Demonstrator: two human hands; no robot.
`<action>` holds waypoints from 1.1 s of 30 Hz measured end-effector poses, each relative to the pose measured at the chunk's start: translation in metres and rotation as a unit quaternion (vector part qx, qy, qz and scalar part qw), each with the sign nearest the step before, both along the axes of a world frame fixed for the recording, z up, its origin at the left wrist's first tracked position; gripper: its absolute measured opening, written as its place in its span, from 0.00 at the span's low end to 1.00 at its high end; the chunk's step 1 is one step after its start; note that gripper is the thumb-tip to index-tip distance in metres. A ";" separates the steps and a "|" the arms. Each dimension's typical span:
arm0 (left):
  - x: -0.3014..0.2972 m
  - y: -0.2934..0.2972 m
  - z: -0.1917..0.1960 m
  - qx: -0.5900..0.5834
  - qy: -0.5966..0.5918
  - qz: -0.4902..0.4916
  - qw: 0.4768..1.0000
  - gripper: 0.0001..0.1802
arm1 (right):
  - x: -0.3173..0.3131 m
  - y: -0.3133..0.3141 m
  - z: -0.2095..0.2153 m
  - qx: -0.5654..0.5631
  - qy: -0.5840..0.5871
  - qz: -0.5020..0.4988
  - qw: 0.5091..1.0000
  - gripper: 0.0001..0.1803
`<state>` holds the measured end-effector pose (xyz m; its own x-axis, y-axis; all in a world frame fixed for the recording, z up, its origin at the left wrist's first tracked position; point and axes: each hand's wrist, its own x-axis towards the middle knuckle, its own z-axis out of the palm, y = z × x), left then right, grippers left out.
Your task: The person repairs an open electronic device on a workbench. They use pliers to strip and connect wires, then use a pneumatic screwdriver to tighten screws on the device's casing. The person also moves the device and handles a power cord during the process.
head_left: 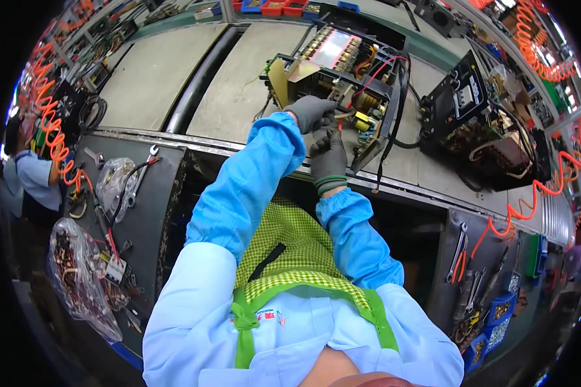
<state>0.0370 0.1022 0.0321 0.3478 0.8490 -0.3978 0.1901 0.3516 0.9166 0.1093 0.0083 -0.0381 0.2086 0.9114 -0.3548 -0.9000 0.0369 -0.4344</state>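
Both gloved hands, left hand (310, 113) and right hand (329, 158), reach forward, fingers apparently curled.

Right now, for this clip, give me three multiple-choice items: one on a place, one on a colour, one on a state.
1. Where are both hands?
A. at the open electronics chassis
B. in the plastic bag
C. on the wrenches

2. What colour are the gloves?
A. orange
B. grey
C. white

3. How does the chassis stand?
A. boxed
B. lidded
C. open, wiring exposed

Answers:
1 A: left hand and right hand reach into the chassis.
2 B: the gloves are grey.
3 C: red wires show.
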 end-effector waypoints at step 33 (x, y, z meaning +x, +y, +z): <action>-0.284 -0.325 -0.026 0.148 -0.562 0.447 0.680 0.10 | -0.021 -0.109 0.074 0.423 -0.736 0.193 0.492 0.14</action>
